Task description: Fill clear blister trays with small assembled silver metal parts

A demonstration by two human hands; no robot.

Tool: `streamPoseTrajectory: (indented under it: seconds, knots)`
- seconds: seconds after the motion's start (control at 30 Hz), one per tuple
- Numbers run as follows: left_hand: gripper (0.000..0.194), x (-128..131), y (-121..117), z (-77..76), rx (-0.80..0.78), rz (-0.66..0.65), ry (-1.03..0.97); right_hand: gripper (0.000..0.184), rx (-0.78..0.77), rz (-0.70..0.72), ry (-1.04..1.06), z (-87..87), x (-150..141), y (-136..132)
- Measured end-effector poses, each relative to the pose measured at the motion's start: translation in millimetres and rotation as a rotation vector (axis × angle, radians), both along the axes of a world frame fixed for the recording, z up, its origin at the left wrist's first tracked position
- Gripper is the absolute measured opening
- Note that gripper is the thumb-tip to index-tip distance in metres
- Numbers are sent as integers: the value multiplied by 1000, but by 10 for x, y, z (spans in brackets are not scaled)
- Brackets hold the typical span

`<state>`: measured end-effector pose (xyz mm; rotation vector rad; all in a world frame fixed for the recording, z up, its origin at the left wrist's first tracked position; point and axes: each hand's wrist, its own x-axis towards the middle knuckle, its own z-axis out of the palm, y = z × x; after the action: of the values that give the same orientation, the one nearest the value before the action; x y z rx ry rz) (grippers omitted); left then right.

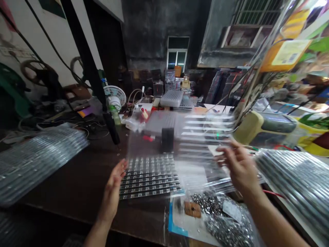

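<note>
At eight o'clock, left hand (114, 187) hovering by clear plastic (192, 151), fingers loosely open | three o'clock, right hand (240, 164) blurring, can't tell grip | level handling should be sparing strips (151, 185)

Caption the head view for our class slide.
Left hand and right hand flank blurred clear plastic and dark strips.

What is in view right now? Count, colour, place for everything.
Gridded tray: one, clear and black, centre
Blurred plastic: count unclear, transparent, right of tray
Tray stacks: at least three, clear, left, right, rear
Fan: one, white, left rear
Shiny pieces: uncountable, silvery, lower right
Small block: one, brown, beside pieces
Machine: one, yellow-grey, right
Background clutter: uncountable, mixed, rear
Left grip: one, bare, tray's left edge
Right grip: one, bare, right
</note>
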<state>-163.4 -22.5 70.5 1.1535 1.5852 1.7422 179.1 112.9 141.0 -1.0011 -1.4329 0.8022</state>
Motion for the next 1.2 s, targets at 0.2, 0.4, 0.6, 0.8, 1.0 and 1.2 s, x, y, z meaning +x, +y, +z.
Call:
streamPoseTrajectory:
  seconds: [0.2, 0.4, 0.6, 0.8, 1.0, 1.2]
  knots:
    - [72, -404, -88, -143, -255, -12, -9, 56, -119, 56, -405, -1012, -585, -2]
    - [40, -667, -237, -626, -406, 124, 637, 38, 86, 25, -828, -1479, -843, 133]
    - [39, -780, 38, -704, -589, 197, 873, 27, 162, -66, -1014, -1542, -935, 234]
    - [36, -806, 256, -744, -489, 199, 913, 26, 211, -65, -1120, -1494, -1015, 282]
    - [40, -786, -923, -979, -506, 565, 594, 32, 358, 241, -1088, -1682, -1637, 135]
    - [39, -648, -1884, -1371, -365, 775, -98, 49, 129, 539, -899, -1608, -2497, -191]
